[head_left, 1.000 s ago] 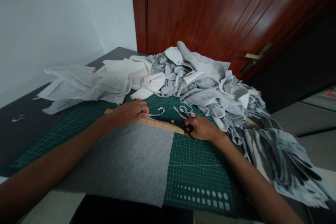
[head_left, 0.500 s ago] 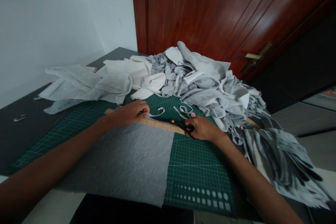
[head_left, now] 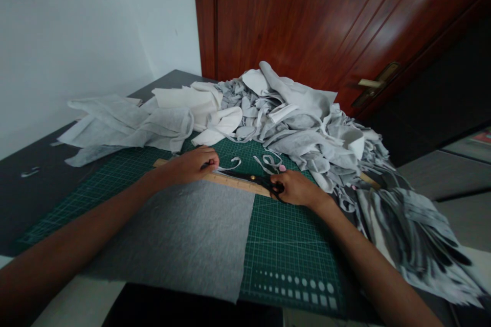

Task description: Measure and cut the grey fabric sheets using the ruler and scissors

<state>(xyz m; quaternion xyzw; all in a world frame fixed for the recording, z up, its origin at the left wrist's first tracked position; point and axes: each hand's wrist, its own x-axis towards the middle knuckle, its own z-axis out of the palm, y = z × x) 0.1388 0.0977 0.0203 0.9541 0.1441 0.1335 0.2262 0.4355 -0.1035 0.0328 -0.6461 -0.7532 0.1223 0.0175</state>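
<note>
My right hand [head_left: 295,187] is closed around the handles of black scissors [head_left: 262,180], whose blades point left along a wooden ruler [head_left: 238,183]. The ruler lies across the far edge of a grey fabric sheet [head_left: 195,235], spread on a green cutting mat [head_left: 291,245]. At the far edge, my left hand [head_left: 199,163] is closed in a pinch, its wrist over the ruler. A narrow pale fabric strip [head_left: 232,164] runs out from its fingers and curls on the mat. The blade tips are hidden near the left fingers.
A heap of grey and white fabric scraps [head_left: 303,127] covers the back of the table, with larger pale pieces [head_left: 126,125] at left. Folded fabric [head_left: 410,235] lies at right. Another curled strip [head_left: 270,161] lies beyond the scissors. A wooden door [head_left: 307,20] stands behind.
</note>
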